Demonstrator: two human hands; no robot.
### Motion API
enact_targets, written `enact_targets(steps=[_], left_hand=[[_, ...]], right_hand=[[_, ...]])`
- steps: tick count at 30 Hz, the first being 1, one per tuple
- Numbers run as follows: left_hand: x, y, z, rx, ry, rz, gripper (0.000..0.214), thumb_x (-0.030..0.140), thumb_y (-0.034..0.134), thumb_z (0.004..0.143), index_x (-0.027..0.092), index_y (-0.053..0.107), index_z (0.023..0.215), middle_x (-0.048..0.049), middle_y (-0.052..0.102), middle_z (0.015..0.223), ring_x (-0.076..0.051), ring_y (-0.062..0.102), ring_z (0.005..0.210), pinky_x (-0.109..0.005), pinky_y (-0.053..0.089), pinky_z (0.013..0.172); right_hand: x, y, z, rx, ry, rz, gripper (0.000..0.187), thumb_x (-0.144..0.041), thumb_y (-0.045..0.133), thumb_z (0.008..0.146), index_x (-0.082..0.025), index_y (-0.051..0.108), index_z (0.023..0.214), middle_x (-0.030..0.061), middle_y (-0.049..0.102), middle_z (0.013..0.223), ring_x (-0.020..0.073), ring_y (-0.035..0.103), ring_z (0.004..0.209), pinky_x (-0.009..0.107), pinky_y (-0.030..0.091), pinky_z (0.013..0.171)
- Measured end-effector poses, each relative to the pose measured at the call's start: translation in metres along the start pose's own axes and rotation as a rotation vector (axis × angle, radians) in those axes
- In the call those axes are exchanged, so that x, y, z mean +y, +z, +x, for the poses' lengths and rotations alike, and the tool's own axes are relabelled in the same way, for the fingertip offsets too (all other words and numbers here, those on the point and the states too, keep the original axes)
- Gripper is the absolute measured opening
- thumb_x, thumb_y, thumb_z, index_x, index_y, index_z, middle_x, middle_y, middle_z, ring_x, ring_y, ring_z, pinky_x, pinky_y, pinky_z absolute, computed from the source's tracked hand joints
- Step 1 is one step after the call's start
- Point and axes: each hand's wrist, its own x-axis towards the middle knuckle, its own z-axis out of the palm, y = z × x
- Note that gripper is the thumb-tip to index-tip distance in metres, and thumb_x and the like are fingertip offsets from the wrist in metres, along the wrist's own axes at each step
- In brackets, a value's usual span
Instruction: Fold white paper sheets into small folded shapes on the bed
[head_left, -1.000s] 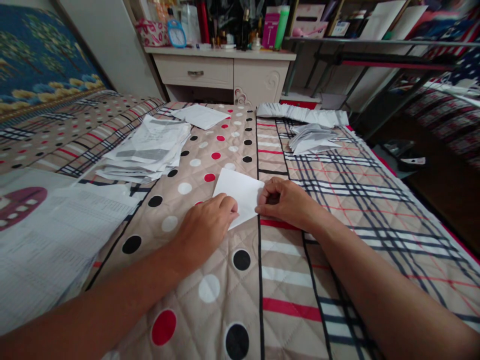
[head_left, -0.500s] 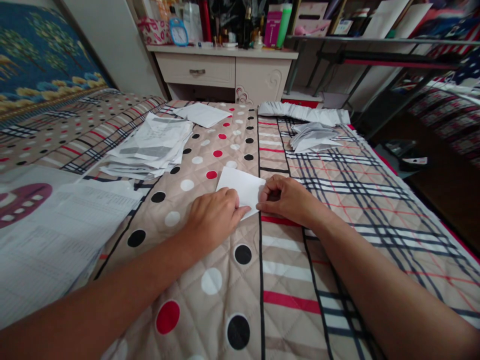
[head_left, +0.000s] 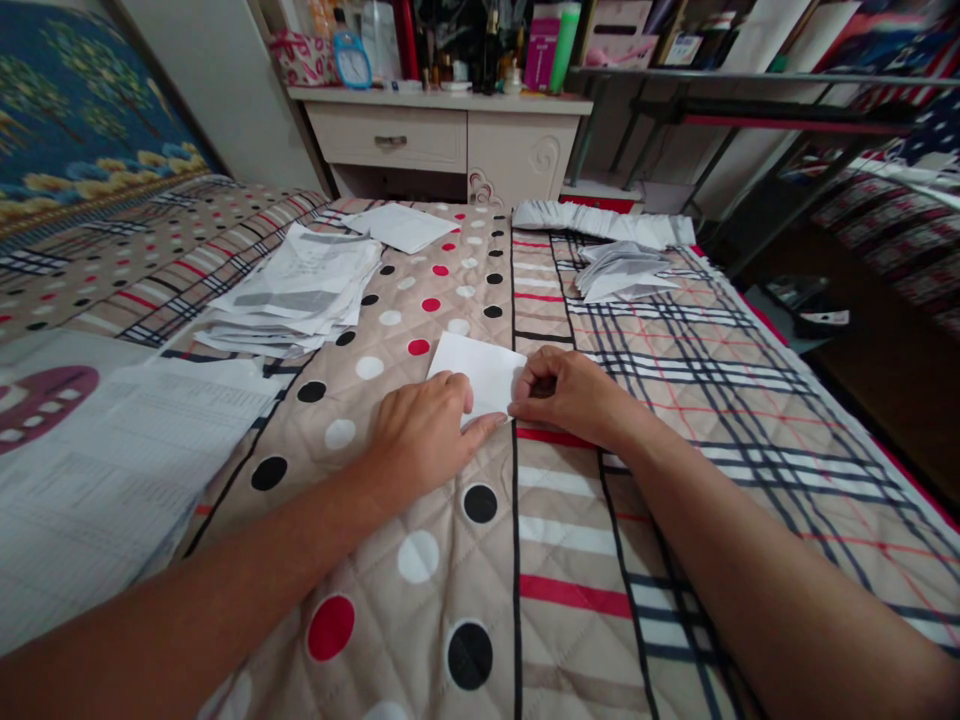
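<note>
A small piece of white paper (head_left: 480, 365), seemingly folded, lies on the patterned bedcover in front of me. Its lower left part is under my left hand (head_left: 431, 425), whose fingers are curled on it and whose thumb stretches along the near edge. At the right edge, my right hand (head_left: 562, 395) pinches the paper between thumb and bent fingers. The two thumb tips nearly meet at the near right corner. The undersides of both hands' fingers are partly hidden.
Left of me lie a stack of printed papers (head_left: 296, 285) and larger printed sheets (head_left: 112, 480). Farther off are a white sheet (head_left: 401, 228), a loose pile of folded papers (head_left: 622, 270) and a long row of folded papers (head_left: 604, 222). A dresser (head_left: 390, 135) stands beyond the bed.
My left thumb has slid slightly right along the paper's near edge, closer to the right thumb. The view has shifted a little; the paper stays in place.
</note>
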Motion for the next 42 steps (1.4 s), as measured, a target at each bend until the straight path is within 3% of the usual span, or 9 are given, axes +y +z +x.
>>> enact_targets(steps=[4,8,12,17,24,27,29,35,42], left_hand=[[-0.014,-0.001,0.000,-0.026,0.090,-0.109,0.026,0.047,0.054,0.087,0.021,0.053,0.090,-0.0017,0.062,0.089,-0.018,0.058,0.076,-0.031,0.036,0.065],[-0.035,-0.007,0.002,-0.196,0.238,-0.307,0.020,0.032,0.059,0.083,0.021,0.054,0.099,0.0003,0.057,0.089,-0.014,0.053,0.073,-0.028,0.039,0.067],[-0.049,-0.019,0.005,-0.341,0.258,-0.443,0.034,0.019,0.060,0.073,0.021,0.054,0.106,0.0006,0.055,0.091,-0.013,0.051,0.077,-0.025,0.041,0.069],[-0.058,-0.029,0.010,-0.480,0.371,-0.429,0.048,0.016,0.061,0.069,0.022,0.052,0.115,-0.0007,0.056,0.097,-0.014,0.052,0.084,-0.024,0.043,0.073],[-0.065,-0.027,0.018,-0.492,0.432,-0.449,0.053,0.017,0.069,0.065,0.020,0.052,0.115,0.0000,0.055,0.093,-0.013,0.052,0.081,-0.023,0.044,0.070],[-0.065,-0.025,0.018,-0.487,0.431,-0.470,0.054,0.017,0.069,0.065,0.019,0.052,0.116,0.0000,0.054,0.094,-0.013,0.051,0.081,-0.024,0.044,0.071],[-0.065,-0.025,0.017,-0.478,0.438,-0.477,0.056,0.017,0.070,0.064,0.019,0.052,0.117,0.0002,0.054,0.093,-0.013,0.051,0.081,-0.023,0.045,0.071],[-0.066,-0.024,0.017,-0.457,0.461,-0.470,0.054,0.020,0.071,0.066,0.019,0.053,0.116,0.0004,0.054,0.090,-0.014,0.051,0.081,-0.024,0.044,0.071],[-0.068,-0.024,0.014,-0.461,0.462,-0.477,0.052,0.019,0.069,0.067,0.021,0.051,0.116,-0.0011,0.055,0.098,-0.014,0.051,0.083,-0.024,0.044,0.072]], right_hand=[[0.000,0.000,-0.001,0.007,0.002,0.003,0.011,-0.024,0.075,0.064,-0.017,0.066,0.063,-0.0017,0.059,0.069,0.0099,0.054,0.058,0.023,0.038,0.053],[-0.002,-0.002,-0.001,-0.004,-0.014,0.021,0.010,-0.022,0.074,0.064,-0.016,0.066,0.063,-0.0022,0.059,0.067,0.0094,0.053,0.057,0.022,0.038,0.053],[-0.001,-0.002,-0.001,-0.008,-0.023,0.035,0.010,-0.023,0.074,0.065,-0.016,0.067,0.064,-0.0025,0.059,0.064,0.0093,0.052,0.056,0.022,0.037,0.053],[0.001,-0.001,-0.001,0.000,-0.028,0.031,0.011,-0.025,0.074,0.064,-0.016,0.068,0.065,-0.0013,0.061,0.070,0.0097,0.054,0.059,0.022,0.039,0.054],[0.002,-0.005,0.000,-0.038,-0.007,0.155,0.017,-0.030,0.074,0.065,-0.016,0.064,0.066,-0.0024,0.059,0.062,0.0098,0.051,0.055,0.023,0.037,0.053],[-0.011,0.001,-0.006,0.146,0.070,0.097,0.028,-0.043,0.070,0.072,-0.018,0.060,0.066,-0.0021,0.057,0.061,0.0101,0.047,0.053,0.024,0.032,0.051],[-0.025,0.011,-0.013,0.229,0.092,-0.091,0.034,-0.051,0.070,0.072,-0.019,0.059,0.065,-0.0011,0.058,0.061,0.0114,0.046,0.054,0.026,0.029,0.052],[-0.050,0.038,-0.024,0.178,0.004,-0.373,0.036,-0.055,0.073,0.070,-0.021,0.061,0.065,0.0022,0.064,0.068,0.0153,0.052,0.062,0.028,0.028,0.057],[-0.041,0.024,-0.020,0.149,0.183,-0.375,0.034,-0.051,0.077,0.066,-0.022,0.060,0.063,0.0001,0.061,0.062,0.0130,0.047,0.055,0.027,0.024,0.053]])
